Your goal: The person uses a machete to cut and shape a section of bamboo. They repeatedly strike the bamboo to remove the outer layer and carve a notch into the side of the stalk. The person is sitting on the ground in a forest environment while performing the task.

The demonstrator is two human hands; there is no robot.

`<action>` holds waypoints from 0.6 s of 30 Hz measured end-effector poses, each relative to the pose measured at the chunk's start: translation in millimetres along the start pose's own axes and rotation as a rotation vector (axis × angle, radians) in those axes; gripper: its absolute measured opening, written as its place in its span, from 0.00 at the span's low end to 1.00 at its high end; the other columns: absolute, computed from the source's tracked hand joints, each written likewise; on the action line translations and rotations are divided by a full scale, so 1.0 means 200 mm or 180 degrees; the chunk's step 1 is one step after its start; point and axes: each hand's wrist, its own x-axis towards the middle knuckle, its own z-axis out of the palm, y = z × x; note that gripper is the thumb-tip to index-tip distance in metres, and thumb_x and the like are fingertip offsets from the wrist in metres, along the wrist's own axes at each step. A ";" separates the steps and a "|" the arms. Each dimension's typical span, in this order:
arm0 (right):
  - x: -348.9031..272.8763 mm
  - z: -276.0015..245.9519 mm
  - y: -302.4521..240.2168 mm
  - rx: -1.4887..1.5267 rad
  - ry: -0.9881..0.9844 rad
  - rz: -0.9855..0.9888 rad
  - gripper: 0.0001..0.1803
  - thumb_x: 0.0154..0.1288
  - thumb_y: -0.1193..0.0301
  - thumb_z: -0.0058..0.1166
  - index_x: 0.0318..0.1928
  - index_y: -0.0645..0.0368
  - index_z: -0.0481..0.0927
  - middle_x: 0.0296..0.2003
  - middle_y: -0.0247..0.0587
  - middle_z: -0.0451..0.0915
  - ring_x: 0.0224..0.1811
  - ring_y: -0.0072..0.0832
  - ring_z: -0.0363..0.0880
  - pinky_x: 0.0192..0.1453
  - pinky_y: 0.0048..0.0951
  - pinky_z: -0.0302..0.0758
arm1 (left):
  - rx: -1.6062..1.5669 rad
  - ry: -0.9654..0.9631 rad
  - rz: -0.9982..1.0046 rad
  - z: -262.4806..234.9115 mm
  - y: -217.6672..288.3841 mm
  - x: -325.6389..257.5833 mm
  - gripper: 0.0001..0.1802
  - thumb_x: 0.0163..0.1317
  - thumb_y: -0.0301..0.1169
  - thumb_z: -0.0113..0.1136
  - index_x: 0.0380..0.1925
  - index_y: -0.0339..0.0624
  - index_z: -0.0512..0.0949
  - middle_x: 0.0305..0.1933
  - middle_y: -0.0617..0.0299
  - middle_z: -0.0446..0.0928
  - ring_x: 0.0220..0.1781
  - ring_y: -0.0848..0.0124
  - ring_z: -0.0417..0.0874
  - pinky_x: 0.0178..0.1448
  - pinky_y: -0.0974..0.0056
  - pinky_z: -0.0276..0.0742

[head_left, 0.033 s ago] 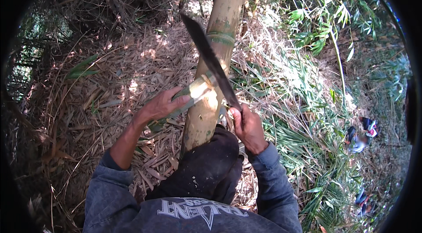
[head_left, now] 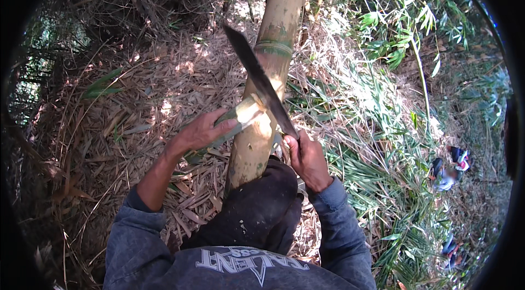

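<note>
A dark-trousered knee (head_left: pixel 257 202) rests against a thick bamboo pole (head_left: pixel 262 98) lying over dry leaves (head_left: pixel 136 98). The right hand (head_left: pixel 309 161) is clamped round the handle of a long knife (head_left: pixel 260 79), its blade slanting across the pole. The left hand (head_left: pixel 202 131) grips a split strip (head_left: pixel 238 118) at the cut. Farther right, green plants (head_left: pixel 394 33)

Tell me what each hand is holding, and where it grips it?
The right hand holds a long knife by its handle. The left hand grips a split strip of bamboo near its end, beside the thick bamboo pole.
</note>
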 end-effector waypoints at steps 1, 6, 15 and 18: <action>-0.01 0.02 0.02 -0.0025 0.0117 -0.0100 0.16 0.75 0.63 0.51 0.36 0.63 0.69 0.15 0.57 0.71 0.16 0.56 0.73 0.20 0.51 0.63 | 0.0057 -0.0030 0.0035 0.00 0.00 0.01 0.38 0.69 0.61 0.49 0.58 0.33 0.73 0.47 0.48 0.81 0.48 0.61 0.81 0.56 0.57 0.75; 0.02 -0.02 -0.12 0.0348 0.0373 -0.0048 0.12 0.73 0.68 0.54 0.36 0.63 0.70 0.14 0.54 0.71 0.15 0.53 0.73 0.19 0.47 0.64 | 0.0106 0.0019 0.0026 0.01 0.01 -0.01 0.37 0.71 0.59 0.48 0.59 0.34 0.74 0.47 0.48 0.81 0.48 0.61 0.81 0.56 0.57 0.74; 0.04 0.06 0.07 -0.0030 -0.0054 -0.0053 0.15 0.75 0.63 0.51 0.35 0.62 0.70 0.16 0.57 0.73 0.16 0.53 0.72 0.20 0.48 0.65 | 0.0153 0.0029 0.0056 0.03 -0.02 -0.02 0.38 0.70 0.61 0.48 0.58 0.33 0.73 0.47 0.46 0.80 0.49 0.59 0.81 0.57 0.56 0.74; 0.03 0.05 0.06 0.0769 -0.0482 0.0355 0.16 0.76 0.61 0.50 0.38 0.64 0.70 0.15 0.52 0.71 0.15 0.46 0.72 0.21 0.43 0.66 | 0.0232 0.0000 -0.0071 0.01 0.01 -0.01 0.38 0.71 0.59 0.47 0.61 0.34 0.71 0.53 0.46 0.80 0.55 0.60 0.79 0.60 0.57 0.72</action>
